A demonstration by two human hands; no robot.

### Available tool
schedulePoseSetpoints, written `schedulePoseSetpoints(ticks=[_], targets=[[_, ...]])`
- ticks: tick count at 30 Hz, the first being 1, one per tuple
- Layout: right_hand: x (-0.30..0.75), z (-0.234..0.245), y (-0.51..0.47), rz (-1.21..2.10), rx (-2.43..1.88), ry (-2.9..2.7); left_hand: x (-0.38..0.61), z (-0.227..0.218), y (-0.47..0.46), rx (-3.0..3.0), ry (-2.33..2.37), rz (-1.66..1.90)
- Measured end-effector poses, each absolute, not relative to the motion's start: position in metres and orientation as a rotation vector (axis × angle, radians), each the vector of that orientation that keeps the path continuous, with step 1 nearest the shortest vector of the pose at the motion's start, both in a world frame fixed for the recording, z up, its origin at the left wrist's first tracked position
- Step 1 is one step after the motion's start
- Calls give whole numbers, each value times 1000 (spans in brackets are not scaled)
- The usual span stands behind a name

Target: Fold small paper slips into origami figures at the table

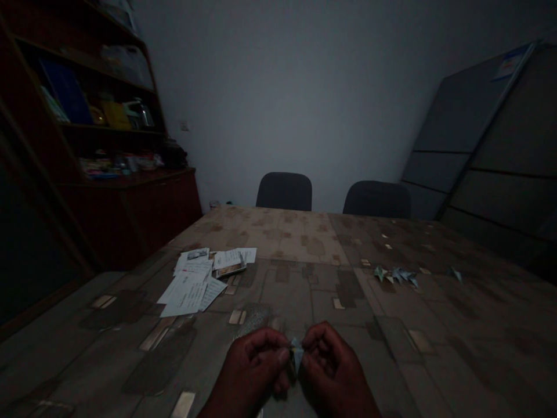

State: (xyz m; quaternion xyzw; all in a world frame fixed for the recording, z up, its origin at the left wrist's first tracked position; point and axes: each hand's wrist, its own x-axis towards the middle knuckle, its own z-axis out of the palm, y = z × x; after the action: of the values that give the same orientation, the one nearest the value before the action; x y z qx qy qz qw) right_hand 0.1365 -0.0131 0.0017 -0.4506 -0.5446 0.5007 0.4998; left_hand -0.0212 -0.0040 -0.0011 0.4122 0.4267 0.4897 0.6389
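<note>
Low in the middle of the head view, my left hand (257, 366) and my right hand (331, 367) meet over the near part of the table. Between their fingertips is a small folded piece of paper (296, 352), pale blue with a touch of yellow. My left thumb and forefinger pinch its left side; the right thumb and forefinger close on its right side. Fingers cover part of the paper, and the dim light hides its exact shape. To the right lie several small folded paper pieces (404, 276), pale blue and greenish, with another folded piece (455, 274) farther right.
A patterned cloth covers the table (278, 290). Overlapping printed sheets (187, 293) lie at left, beside a dark flat object (230, 269) partly under paper. Two dark chairs (284, 191) stand at the far edge. A loaded shelf unit (130, 174) is at left, a grey panelled cabinet (452, 116) at right.
</note>
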Motion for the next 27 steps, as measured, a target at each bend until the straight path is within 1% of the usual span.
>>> schedulePoseSetpoints(ticks=[9,15,22,27], targets=[[145,3,-13,976,-1143,-1654,-25,-9,-3,960,974,1141],[142,2,-14,887,-1252,-1685,-23,0,-7,977,992,1146],[144,-1,-13,789,-1213,-1736,-22,-4,-10,1065,989,1162],[143,-1,-13,756,-1196,-1739,-21,3,-14,1111,1010,1169]])
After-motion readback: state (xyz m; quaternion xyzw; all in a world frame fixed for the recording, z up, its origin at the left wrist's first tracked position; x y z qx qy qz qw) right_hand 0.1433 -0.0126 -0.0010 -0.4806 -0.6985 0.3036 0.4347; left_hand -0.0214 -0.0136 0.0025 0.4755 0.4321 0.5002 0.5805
